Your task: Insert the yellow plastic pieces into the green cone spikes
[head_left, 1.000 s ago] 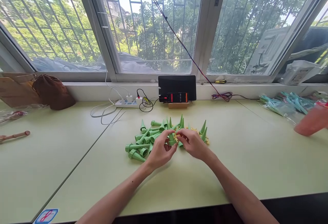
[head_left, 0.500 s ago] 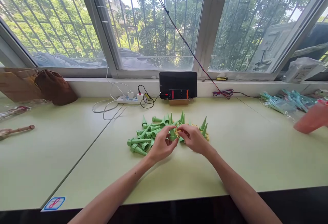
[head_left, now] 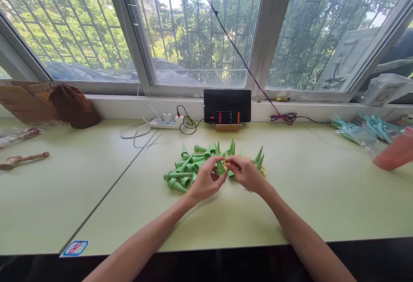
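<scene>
From the head camera, both hands meet above the middle of the tabletop (head_left: 241,226). The left hand (head_left: 205,182) grasps a green cone (head_left: 220,168) between thumb and fingers, its narrow end pointing up and its wide collar down. The right hand (head_left: 245,174) is just beside it, with thumb and fingertips drawn together at the cone's right side; whether they pinch anything cannot be told.

More green cones (head_left: 177,175) lie heaped to the left of and behind the held one, most on their sides, some standing. Small yellow pieces (head_left: 263,173) are spread behind and beside the right hand, with two upright cones (head_left: 258,154) near them.

Farther back, a phone (head_left: 229,118) leans before a dark tablet (head_left: 226,99), and a white power strip (head_left: 161,124) lies to their left. A wooden mallet (head_left: 32,157) rests at far left.
</scene>
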Demonstrator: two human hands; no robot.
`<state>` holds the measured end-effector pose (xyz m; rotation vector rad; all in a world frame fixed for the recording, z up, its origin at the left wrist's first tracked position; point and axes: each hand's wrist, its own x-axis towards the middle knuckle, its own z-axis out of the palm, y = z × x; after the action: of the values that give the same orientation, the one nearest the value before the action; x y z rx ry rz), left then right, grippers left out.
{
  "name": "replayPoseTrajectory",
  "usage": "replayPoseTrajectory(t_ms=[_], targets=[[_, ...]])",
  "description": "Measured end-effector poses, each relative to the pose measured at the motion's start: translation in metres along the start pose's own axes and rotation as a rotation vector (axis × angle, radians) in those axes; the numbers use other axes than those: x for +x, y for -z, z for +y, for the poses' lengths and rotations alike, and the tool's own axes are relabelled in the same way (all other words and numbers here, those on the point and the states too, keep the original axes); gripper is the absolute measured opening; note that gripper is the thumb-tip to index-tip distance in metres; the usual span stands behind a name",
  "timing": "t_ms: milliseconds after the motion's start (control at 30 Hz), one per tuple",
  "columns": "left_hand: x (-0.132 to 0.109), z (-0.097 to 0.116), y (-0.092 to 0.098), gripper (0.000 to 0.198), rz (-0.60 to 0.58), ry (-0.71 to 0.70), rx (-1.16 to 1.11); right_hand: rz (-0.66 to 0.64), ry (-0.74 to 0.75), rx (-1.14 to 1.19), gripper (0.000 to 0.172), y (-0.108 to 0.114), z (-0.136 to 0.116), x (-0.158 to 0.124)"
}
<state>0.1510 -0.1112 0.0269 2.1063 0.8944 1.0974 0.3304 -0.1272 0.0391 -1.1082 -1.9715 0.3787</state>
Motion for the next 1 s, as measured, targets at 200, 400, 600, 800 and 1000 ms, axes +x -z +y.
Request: replayPoseTrajectory(t_ms=[200, 400, 600, 800, 1000], targets=[[0.0010, -0.0003, 0.0001, 0.035, 0.001, -0.015, 0.001, -0.017, -0.002, 0.009, 0.014, 0.0003, 0.0017, -0.0003], [0.0016, -0.0020, 0.0001, 0.034, 0.001, -0.018, 0.009, 0.002, 0.003, 0.004, 0.014, -0.0019, 0.0031, -0.0002], [0.0010, -0.0038, 0.0009, 0.035, -0.001, 0.001, 0.012, -0.010, 0.000, 0.000, 0.014, -0.0027, 0.0041, 0.0009], [0.0008, -0.0053, 0.0010, 0.034, -0.002, -0.012, 0.027, -0.014, -0.010, -0.002, 0.013, -0.0032, 0.0040, 0.0014], [-0.0004, -0.0062, 0.0010, 0.034, 0.002, -0.018, 0.044, -0.025, -0.008, -0.006, 0.013, -0.0032, 0.0033, 0.0023]])
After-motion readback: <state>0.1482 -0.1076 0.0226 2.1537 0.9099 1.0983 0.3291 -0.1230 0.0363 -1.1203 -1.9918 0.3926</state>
